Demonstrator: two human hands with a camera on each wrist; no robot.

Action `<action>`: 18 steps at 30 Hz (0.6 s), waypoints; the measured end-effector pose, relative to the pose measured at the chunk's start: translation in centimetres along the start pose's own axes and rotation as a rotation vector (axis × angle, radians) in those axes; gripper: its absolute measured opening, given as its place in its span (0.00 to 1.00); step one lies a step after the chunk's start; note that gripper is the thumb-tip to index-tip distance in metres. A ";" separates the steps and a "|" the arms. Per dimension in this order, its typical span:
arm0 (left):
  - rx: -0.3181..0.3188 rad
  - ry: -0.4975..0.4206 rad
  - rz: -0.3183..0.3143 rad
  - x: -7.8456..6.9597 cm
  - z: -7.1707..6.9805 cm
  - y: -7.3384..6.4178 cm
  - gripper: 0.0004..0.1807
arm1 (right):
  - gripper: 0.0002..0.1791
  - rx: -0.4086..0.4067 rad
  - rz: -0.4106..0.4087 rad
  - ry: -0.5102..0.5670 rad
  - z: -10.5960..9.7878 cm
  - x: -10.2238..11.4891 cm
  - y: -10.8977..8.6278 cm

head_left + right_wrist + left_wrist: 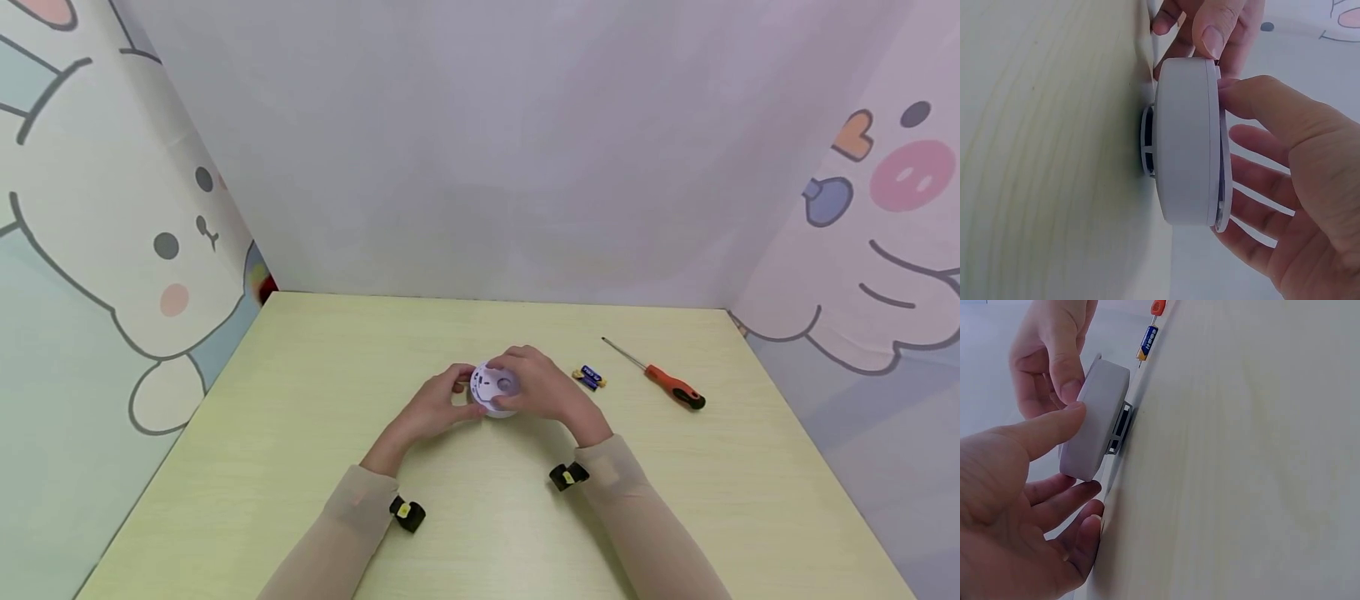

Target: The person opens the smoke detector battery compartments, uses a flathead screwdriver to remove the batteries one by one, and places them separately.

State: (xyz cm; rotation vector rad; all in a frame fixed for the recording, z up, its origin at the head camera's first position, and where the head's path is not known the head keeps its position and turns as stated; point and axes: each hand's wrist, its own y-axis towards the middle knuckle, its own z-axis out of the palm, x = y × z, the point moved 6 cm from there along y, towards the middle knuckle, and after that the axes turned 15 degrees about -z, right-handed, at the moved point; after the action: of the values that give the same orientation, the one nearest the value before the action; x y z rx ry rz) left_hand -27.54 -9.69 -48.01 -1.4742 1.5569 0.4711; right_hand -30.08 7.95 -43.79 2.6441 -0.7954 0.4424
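A round white smoke detector [486, 385] is between both hands above the table, its vented dome [1147, 140] facing down toward the tabletop. A thin white back plate [1226, 181] sits on its upper side, and a narrow gap shows along one edge in the right wrist view. My left hand [437, 405] grips the side of the detector body, thumb on the near side and fingers around the far side. With thumb and fingers, my right hand [546, 387] holds the back plate from above. Part of the plate is hidden under the right hand.
Two small blue and gold batteries [589, 377] lie right of the hands. Farther right is a screwdriver [671, 387] with a red and black handle, its tip pointing to the back left. A pale curtain [480, 167] stands behind the wooden table [360, 333].
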 end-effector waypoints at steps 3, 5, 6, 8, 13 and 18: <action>0.001 0.004 0.004 0.0 0.0 0.0 0.39 | 0.28 -0.002 -0.005 0.017 0.0 0.0 0.0; 0.000 0.005 0.009 -0.1 0.0 0.0 0.39 | 0.28 -0.006 -0.011 0.023 0.0 0.1 0.0; 0.000 0.007 0.011 -0.1 0.0 0.0 0.39 | 0.28 -0.006 -0.012 0.025 0.1 0.0 0.1; -0.002 0.006 0.014 -0.1 0.0 0.0 0.40 | 0.28 -0.006 -0.016 0.027 0.1 0.0 0.1; -0.001 0.014 0.014 -0.1 0.0 -0.1 0.40 | 0.28 -0.003 -0.035 0.023 0.3 0.1 0.0; 0.003 0.022 0.008 -0.1 0.1 0.0 0.39 | 0.28 -0.007 -0.052 0.027 0.2 0.2 0.0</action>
State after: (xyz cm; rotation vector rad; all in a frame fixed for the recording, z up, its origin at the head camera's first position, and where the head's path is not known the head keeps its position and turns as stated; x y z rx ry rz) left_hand -27.50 -9.59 -47.95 -1.4755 1.5805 0.4588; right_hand -29.90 7.78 -43.91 2.6396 -0.7175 0.4601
